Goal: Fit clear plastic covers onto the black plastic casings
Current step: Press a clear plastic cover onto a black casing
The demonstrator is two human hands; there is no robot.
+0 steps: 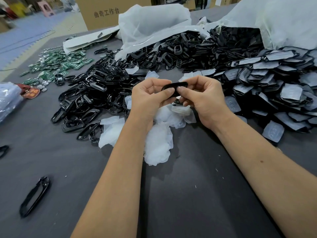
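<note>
Fingers [169, 91] of both hands curled onto one black casing [175, 86], held up over the desk [188, 194] in front of the chest. Left hand [147, 97] pinches the casing's left end, thumb laid across its near face; right hand [202, 98] pinches the right end, thumb tip meeting the left thumb near the middle. Neither hand is spread open; both are closed on the same part. Thumbs side by side on the face look like a pressing grip, probably seating a cover into the frame, though whether a clear cover is already on this casing cannot be told, since the thumbs hide that face. Held in the air, likely so force goes from both sides at once. Loose clear covers [159, 140] lie heaped directly under the hands, touching the near edge of the bare black casings pile [96, 93] on the left: both feedstocks within short reach. On the right, a separate pile of covered casings [277, 93], black rims with pale film on top, apparently the finished stock kept apart from the raw. Further back, more black parts spill from a white sack [151, 23]. Green circuit boards [58, 64] lie far left, well apart. One stray casing [34, 196] lies alone near the left front.
</note>
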